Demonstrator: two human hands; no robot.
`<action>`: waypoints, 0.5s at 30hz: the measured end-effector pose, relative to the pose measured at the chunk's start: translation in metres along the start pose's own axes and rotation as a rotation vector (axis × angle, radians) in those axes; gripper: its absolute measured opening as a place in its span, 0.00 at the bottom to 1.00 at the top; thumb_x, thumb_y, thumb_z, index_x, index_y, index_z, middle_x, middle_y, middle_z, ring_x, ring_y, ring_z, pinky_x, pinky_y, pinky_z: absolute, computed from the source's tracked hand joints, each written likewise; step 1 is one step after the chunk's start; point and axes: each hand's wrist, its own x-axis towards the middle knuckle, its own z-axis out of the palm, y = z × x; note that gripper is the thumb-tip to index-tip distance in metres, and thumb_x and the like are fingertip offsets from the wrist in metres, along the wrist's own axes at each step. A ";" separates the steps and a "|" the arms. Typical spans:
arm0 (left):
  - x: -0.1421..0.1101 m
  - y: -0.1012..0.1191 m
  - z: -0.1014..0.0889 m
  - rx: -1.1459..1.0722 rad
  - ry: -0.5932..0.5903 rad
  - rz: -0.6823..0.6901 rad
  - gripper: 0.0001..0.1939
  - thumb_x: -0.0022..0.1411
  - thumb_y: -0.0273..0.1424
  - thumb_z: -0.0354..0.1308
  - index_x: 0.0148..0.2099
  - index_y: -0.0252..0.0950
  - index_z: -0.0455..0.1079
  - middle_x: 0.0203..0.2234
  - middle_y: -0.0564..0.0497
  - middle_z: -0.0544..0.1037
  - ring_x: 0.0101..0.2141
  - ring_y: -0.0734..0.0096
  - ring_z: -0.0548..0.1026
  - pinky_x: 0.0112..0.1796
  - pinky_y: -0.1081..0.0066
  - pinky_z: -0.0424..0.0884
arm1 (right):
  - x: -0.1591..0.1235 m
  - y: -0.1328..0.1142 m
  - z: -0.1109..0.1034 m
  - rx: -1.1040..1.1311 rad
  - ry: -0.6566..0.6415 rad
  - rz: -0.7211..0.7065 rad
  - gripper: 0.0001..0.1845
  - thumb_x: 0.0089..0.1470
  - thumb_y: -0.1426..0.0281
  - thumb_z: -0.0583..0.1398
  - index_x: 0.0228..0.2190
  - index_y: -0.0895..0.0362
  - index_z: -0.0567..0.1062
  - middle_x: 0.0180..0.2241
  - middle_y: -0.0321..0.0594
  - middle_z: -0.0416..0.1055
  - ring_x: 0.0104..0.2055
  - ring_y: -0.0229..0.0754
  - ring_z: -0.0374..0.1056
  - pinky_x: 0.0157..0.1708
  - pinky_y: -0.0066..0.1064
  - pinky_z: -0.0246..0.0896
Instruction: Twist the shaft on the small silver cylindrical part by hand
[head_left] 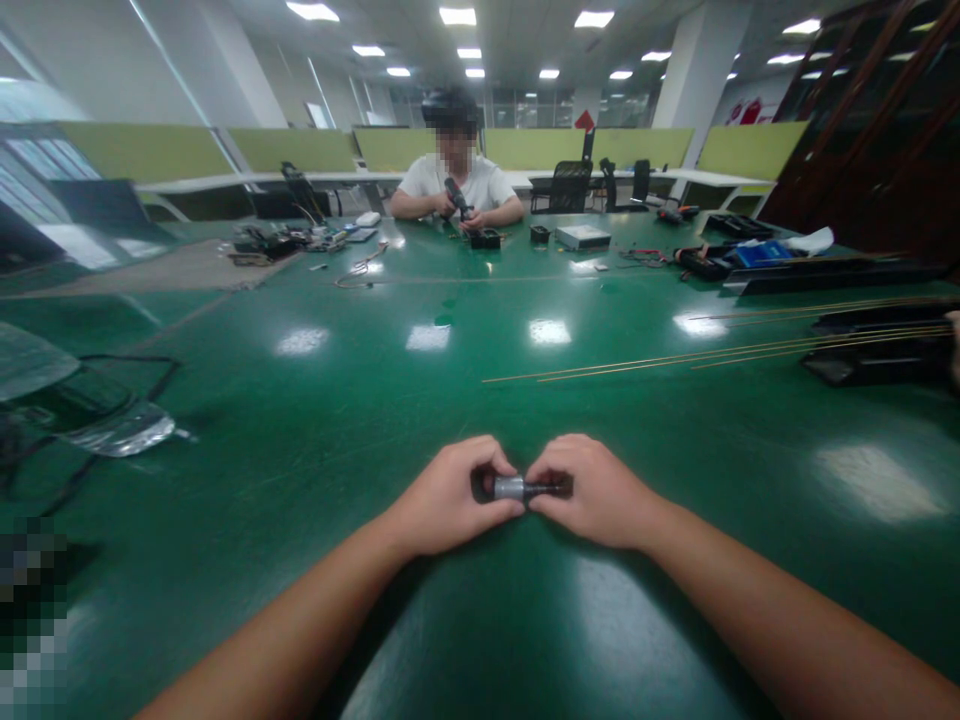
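Low in the middle of the head view, my two hands meet over the green table (390, 420). My left hand (448, 502) is closed, thumb and fingers around a small cylindrical part (509, 488) with a silver-grey body. A thin dark shaft-like end (544, 489) of the same part points to the right. My right hand (600, 492) pinches around this dark end, fingertips almost touching those of my left hand. The part lies roughly level, just over the tabletop. Its exact kind is not clear, and both its ends are partly hidden by my fingers.
Across the table a person (461, 190) holds a dark power tool (456, 197). Long thin rods (637, 367) reach in from the right, by black rails (862, 355). A clear plastic bag (112, 420) lies left. Electronic parts (262, 243) sit at the far left.
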 end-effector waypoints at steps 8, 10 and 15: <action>0.000 0.000 0.001 0.041 0.008 -0.001 0.08 0.56 0.32 0.65 0.36 0.35 0.69 0.31 0.52 0.74 0.33 0.68 0.72 0.35 0.71 0.65 | 0.000 0.001 -0.001 -0.003 0.003 -0.016 0.04 0.50 0.72 0.66 0.32 0.55 0.79 0.28 0.36 0.75 0.33 0.40 0.68 0.39 0.32 0.57; 0.000 0.000 0.001 0.047 0.005 -0.007 0.08 0.56 0.32 0.65 0.36 0.35 0.69 0.31 0.52 0.73 0.32 0.68 0.71 0.35 0.71 0.65 | 0.000 0.001 -0.001 -0.005 -0.001 -0.014 0.03 0.50 0.72 0.65 0.32 0.55 0.79 0.28 0.36 0.74 0.33 0.40 0.68 0.39 0.32 0.57; 0.000 0.002 0.000 0.049 0.002 -0.006 0.08 0.56 0.32 0.65 0.36 0.35 0.70 0.30 0.52 0.73 0.32 0.69 0.71 0.34 0.71 0.64 | 0.000 0.001 -0.003 -0.010 -0.012 -0.013 0.02 0.50 0.72 0.65 0.31 0.55 0.79 0.27 0.36 0.75 0.32 0.40 0.67 0.39 0.33 0.57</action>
